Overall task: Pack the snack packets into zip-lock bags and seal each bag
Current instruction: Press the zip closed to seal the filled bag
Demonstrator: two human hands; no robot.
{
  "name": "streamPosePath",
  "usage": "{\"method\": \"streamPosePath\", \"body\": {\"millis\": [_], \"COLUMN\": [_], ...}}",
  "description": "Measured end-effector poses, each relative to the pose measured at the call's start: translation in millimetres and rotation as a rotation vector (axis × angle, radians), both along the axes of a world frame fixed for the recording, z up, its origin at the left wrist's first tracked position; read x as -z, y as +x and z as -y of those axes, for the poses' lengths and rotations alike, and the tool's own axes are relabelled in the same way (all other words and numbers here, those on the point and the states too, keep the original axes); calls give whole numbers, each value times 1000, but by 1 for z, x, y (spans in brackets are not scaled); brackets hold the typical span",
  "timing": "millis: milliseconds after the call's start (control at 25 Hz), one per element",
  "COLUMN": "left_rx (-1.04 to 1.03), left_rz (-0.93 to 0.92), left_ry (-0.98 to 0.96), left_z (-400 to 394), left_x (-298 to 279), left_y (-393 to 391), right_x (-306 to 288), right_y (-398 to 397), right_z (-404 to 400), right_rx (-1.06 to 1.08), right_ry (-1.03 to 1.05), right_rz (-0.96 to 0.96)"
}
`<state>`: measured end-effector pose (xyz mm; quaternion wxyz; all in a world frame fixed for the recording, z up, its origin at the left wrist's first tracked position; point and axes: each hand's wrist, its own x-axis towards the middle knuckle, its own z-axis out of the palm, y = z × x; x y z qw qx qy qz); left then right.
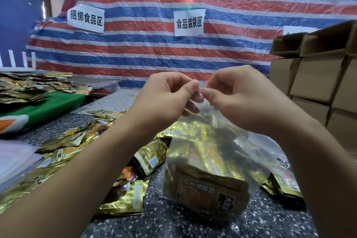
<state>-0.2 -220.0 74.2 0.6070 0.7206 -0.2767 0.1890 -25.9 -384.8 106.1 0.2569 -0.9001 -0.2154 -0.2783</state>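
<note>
A clear zip-lock bag (pixel 222 152) filled with several gold snack packets hangs upright over the speckled counter (pixel 173 224), its bottom touching the surface. My left hand (pixel 168 98) and my right hand (pixel 237 98) meet at the bag's top edge, each pinching the strip between thumb and fingers. Loose gold snack packets (pixel 81 141) lie scattered on the counter to the left and under my left forearm. A few more packets (pixel 284 181) lie at the right of the bag.
A stack of empty clear bags (pixel 15 158) lies at the left edge. Further left, a green cloth (pixel 52 104) carries another heap of packets. Cardboard boxes (pixel 316 75) are stacked at the right. A striped tarpaulin (pixel 173 48) with paper signs hangs behind.
</note>
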Motion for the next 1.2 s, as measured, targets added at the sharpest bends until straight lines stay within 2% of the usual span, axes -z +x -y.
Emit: {"method": "streamPosePath", "body": {"millis": [280, 560, 720, 1040, 1200], "left_rx": [-86, -5, -63, -160, -137], "left_rz": [86, -8, 26, 156, 166], "left_ry": [73, 45, 56, 68, 72], "left_z": [5, 3, 4, 10, 7], "left_x": [2, 1, 2, 6, 6], "left_y": [-4, -7, -5, -5, -3], "right_x": [3, 2, -1, -2, -3], "right_y": [0, 1, -3, -3, -2], "right_z": [-2, -2, -2, 0, 2], "right_rx": [62, 43, 60, 73, 51], "right_ry": [-16, 53, 52, 67, 111], "right_rz": [35, -40, -143, -107, -160]}}
